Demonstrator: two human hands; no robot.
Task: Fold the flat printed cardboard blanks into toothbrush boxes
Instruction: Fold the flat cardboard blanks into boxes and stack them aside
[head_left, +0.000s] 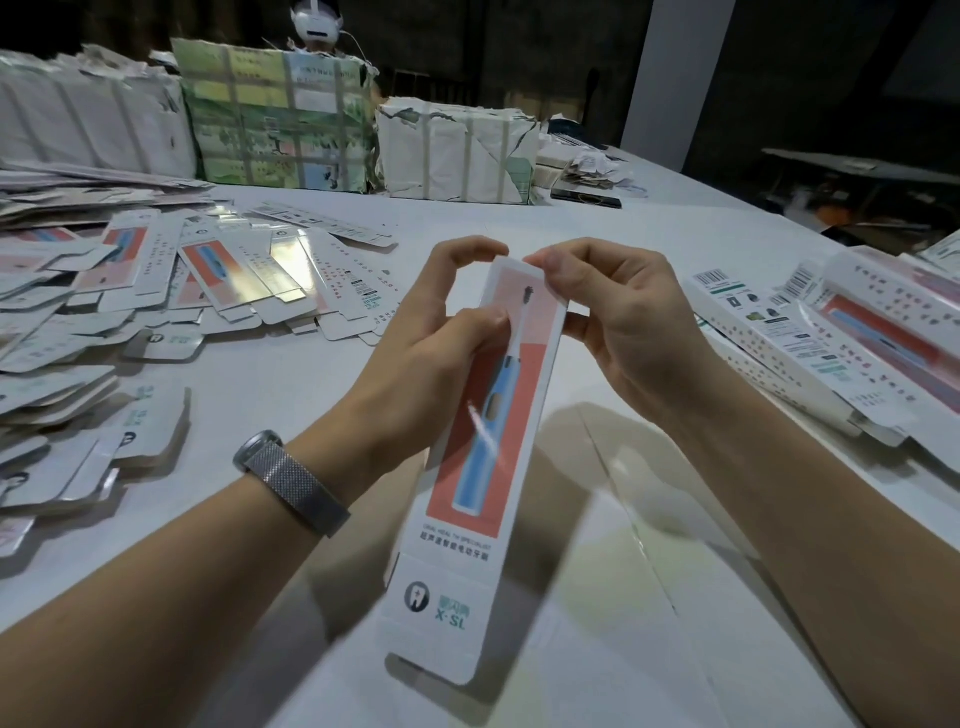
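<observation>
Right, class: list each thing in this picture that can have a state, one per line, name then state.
Box: partly formed, held in the air, near end flap open.
Left hand: grips the box's far end.
Right hand: pinches the box's top edge.
Flat blanks: unfolded, scattered on the table's left.
Folded boxes: formed, piled at right.
Wrapped bundles: paper torn, strapped.

Taped paper-wrapped bundles (452, 156) line the white table's (291, 384) far edge beside a white pillar (670, 73).
</observation>
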